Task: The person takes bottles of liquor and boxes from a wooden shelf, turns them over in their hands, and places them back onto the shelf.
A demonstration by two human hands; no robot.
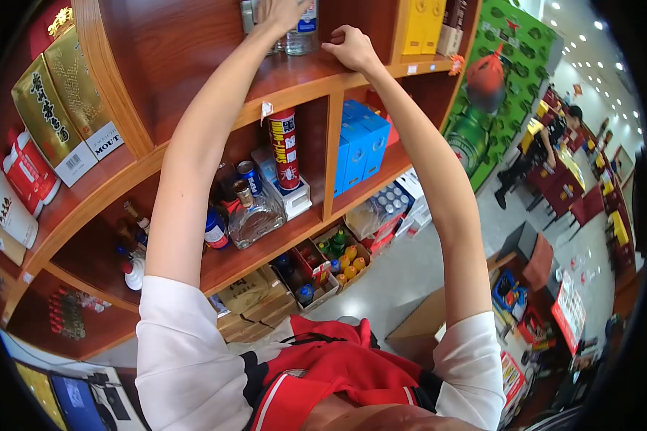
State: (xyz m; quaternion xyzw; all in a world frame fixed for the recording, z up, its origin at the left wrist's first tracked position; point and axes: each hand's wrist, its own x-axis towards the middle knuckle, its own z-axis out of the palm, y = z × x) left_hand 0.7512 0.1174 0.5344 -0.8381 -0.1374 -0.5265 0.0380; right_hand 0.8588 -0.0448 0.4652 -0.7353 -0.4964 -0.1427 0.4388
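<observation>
Two bare arms stretch up from your white sleeves to the wooden shelf (pixel 266 108), ending at its upper compartment. Your left hand (pixel 283 11) is at the clear bottle with a blue label (pixel 302 37), overlapping its upper part in the view; its fingers run out at the top edge, so whether they grip the bottle cannot be told. That bottle stands on the upper board, with another clear bottle (pixel 249 16) partly visible to the left of your hand. Your right hand (pixel 351 49) is just beside the labelled bottle on the other side, by the compartment's front edge, its fingers loosely curled, with a gap between thumb and forefinger and nothing visible in it.

In the compartment below, a tall red can (pixel 284 151) stands upright on a white box (pixel 295 200), near a broad glass decanter (pixel 256 223). Across the upright divider sit several blue boxes (pixel 363 147), and yellow boxes (pixel 421 25) stand in the upper compartment to the right. Gold boxes (pixel 63 100) are on the far left. Beneath the shelf, yellow bottles (pixel 349 264) fill part of a carton, and a person in dark clothes (pixel 552 136) is well apart, among tables.
</observation>
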